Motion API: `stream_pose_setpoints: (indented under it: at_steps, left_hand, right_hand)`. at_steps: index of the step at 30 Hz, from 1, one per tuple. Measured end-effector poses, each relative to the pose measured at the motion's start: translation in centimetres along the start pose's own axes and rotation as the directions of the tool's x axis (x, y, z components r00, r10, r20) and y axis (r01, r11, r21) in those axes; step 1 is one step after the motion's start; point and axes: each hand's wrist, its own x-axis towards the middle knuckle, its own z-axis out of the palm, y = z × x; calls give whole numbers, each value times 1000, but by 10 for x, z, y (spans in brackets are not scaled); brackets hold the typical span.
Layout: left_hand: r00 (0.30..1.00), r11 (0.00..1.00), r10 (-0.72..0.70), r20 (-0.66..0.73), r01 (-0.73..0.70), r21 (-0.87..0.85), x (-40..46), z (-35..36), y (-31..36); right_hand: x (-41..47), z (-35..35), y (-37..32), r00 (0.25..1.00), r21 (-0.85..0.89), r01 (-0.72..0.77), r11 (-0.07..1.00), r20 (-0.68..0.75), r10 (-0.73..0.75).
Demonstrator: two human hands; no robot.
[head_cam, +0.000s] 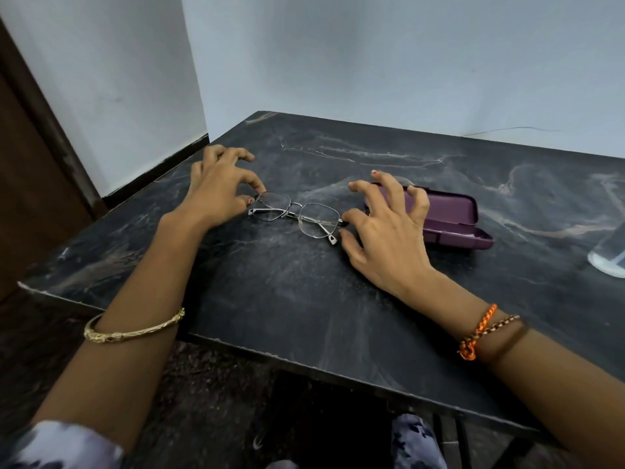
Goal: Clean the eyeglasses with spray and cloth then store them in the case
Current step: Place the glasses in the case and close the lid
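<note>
Both forearms reach in over the near edge of the bench (270,299); left hand (216,187) has fingers curled, fingertips pinching or just touching the left end of the eyeglasses (294,216), while right hand (385,228) is spread, thumb at the right hinge, fingers arched over the near end of the case (453,218). Eyeglasses lie folded on the bench just beside the open purple case; a clear object (608,255) at the right edge may be the spray, but I cannot tell; no cloth is visible. Judgement: storing is not yet done; whether cleaning is complete cannot be told
</note>
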Motion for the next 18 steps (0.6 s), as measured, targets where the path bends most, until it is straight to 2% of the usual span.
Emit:
stream_pose_setpoints:
  at_steps: [12,18]
  left_hand:
    - [1000,999,12,14,-12,-31,-2,-1,0]
    - [991,993,91,-95,-98,-68,-1,-2,4]
  right_hand:
    - [-1,1,2,999,46,-3,999,-41,5]
    - [-4,-5,3,985,134,-63,989,-149,83]
